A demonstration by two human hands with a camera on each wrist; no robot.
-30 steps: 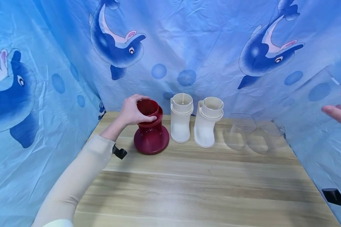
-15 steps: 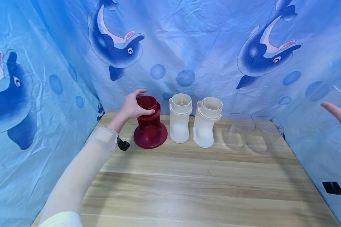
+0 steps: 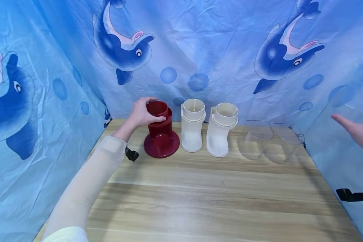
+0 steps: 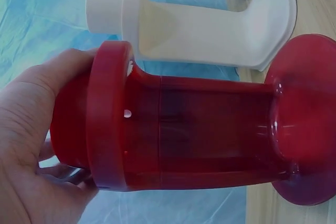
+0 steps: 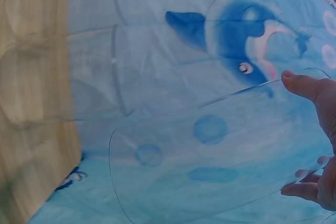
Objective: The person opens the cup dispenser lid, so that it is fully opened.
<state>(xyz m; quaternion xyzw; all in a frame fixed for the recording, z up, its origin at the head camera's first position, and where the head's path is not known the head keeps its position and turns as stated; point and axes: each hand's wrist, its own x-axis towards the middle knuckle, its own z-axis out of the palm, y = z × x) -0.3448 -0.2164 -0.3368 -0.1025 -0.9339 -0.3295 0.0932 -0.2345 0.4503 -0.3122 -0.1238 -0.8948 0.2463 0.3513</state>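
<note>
My left hand [image 3: 140, 115] grips the upper rim of a red plastic stand [image 3: 162, 145], a hollow upright column on a wide round foot, near the back left of the table. In the left wrist view, thumb and fingers wrap the neck above the stand's collar [image 4: 107, 119]. At the right edge of the head view, my right hand [image 3: 358, 132] holds a clear plastic cylinder [image 5: 220, 145] off the table. Its thumb and fingers span opposite sides of that cylinder, as the right wrist view shows.
Two white stands [image 3: 192, 134] of similar column shape, without the wide foot, are right of the red one. Further right, two clear cylinders [image 3: 250, 144] stand at the back of the wooden table [image 3: 199, 201]. A blue dolphin-print curtain [image 3: 217, 50] encloses the back and sides.
The red stand has shifted slightly back with my left hand on it. My right hand, carrying the clear cylinder, has come further into the head view toward the left.
</note>
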